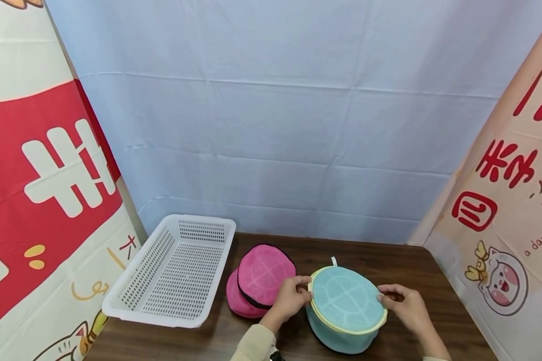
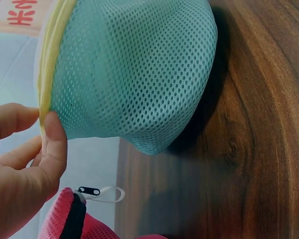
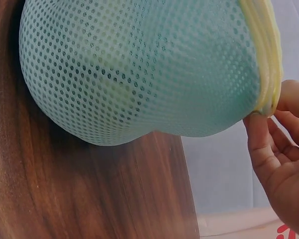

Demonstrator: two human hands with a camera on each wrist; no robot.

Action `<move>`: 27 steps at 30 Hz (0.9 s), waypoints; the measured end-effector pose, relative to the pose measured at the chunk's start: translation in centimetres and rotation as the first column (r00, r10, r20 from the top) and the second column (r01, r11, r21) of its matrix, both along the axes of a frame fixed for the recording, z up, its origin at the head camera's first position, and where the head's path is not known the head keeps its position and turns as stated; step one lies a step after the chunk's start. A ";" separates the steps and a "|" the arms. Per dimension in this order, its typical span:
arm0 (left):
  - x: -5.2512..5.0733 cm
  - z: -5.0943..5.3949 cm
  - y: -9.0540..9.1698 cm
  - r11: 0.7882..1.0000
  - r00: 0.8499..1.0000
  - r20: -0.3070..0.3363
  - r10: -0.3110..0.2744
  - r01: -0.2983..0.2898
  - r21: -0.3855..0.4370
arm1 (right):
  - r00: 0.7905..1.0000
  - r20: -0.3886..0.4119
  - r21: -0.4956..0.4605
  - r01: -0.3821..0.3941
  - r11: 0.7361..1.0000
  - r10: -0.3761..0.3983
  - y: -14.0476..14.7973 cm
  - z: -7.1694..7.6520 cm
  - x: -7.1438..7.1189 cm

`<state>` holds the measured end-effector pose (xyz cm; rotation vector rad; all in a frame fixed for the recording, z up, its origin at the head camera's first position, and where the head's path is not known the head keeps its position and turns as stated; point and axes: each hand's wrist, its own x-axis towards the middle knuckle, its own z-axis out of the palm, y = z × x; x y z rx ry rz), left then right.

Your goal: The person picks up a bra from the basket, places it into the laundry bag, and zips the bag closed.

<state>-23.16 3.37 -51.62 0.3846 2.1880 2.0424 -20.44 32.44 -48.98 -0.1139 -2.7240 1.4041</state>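
Note:
A round teal mesh laundry bag (image 1: 345,298) with a yellow zippered rim stands on the table, its lid face up. My left hand (image 1: 292,299) pinches the rim on the left side; in the left wrist view, thumb and fingers close on the yellow edge (image 2: 49,64). On the opposite side my right hand (image 1: 404,305) pinches the rim too, and the right wrist view shows its thumb under the yellow band (image 3: 266,55). Mesh sides sag and bulge near the tabletop. What the bag contains, if anything, I cannot tell.
A pink mesh bag (image 1: 264,276) with black trim lies just left of my left hand. Farther left stands a white perforated plastic basket (image 1: 210,317). The dark wooden table (image 1: 404,260) ends against a pale blue cloth (image 1: 275,125), with printed cloths at both sides.

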 end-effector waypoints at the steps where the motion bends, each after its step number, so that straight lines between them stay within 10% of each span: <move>1: 0.0 0.0 0.0 1.000 1.000 0.000 0.001 -0.001 0.000 | 1.000 -0.005 0.002 -0.004 1.000 0.004 0.0 0.0 0.0; 10: -0.1 -0.2 -0.1 0.998 0.999 -0.048 0.015 -0.018 -0.059 | 0.996 0.053 -0.115 -0.068 0.991 0.075 0.8 -0.4 -0.7; 17: -0.1 -0.1 -0.1 0.996 0.999 -0.050 0.020 -0.024 -0.083 | 0.964 0.209 -0.325 -0.086 0.942 0.161 1.0 -2.2 -2.1; 27: -0.2 -0.2 0.0 0.996 0.997 -0.072 0.012 -0.018 -0.086 | 0.967 0.209 -0.519 -0.019 0.855 0.149 0.7 -3.7 -3.1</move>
